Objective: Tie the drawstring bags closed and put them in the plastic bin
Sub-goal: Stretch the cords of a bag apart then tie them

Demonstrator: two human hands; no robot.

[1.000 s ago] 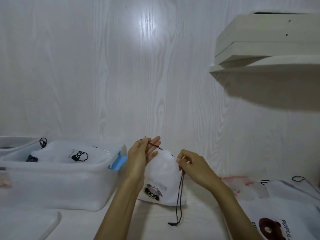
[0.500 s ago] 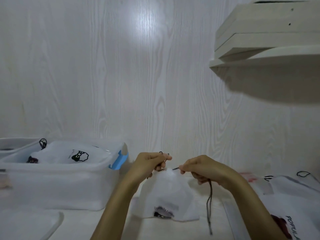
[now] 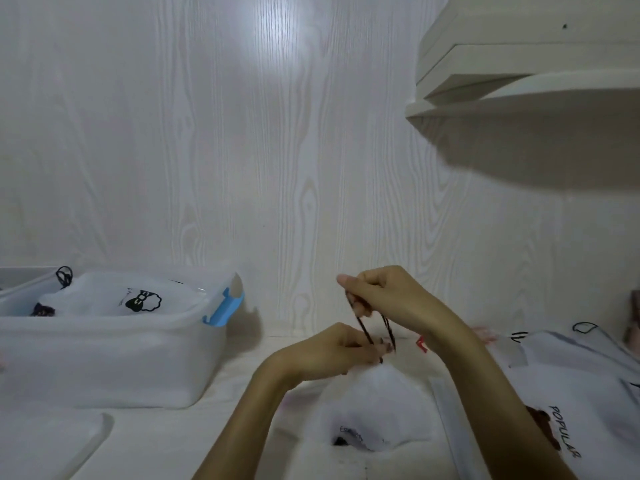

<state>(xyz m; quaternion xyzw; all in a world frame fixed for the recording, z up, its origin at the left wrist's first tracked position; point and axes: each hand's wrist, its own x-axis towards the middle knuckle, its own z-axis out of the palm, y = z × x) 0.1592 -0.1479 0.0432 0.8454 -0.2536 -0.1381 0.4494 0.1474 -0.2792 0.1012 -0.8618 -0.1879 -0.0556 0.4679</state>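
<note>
Behind both hands rises a pale wood-grain wall (image 3: 207, 150) with a white shelf (image 3: 526, 81) up to the right, and below them runs a white table (image 3: 166, 441) carrying a clear plastic bin (image 3: 114, 362) left of the left hand, a tied bag (image 3: 114, 299) inside it. The white drawstring bag (image 3: 374, 407) stands directly under the hands, its gathered neck pointing up. The left hand (image 3: 332, 351) pinches that neck, while the right hand (image 3: 388, 299), just above, grips the black drawstring (image 3: 362, 327) pulled upward.

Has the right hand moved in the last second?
Yes. The right hand has risen above the left hand, pulling the black cord up from the bag; judged against the plastic bin, it also shifted right.
</note>
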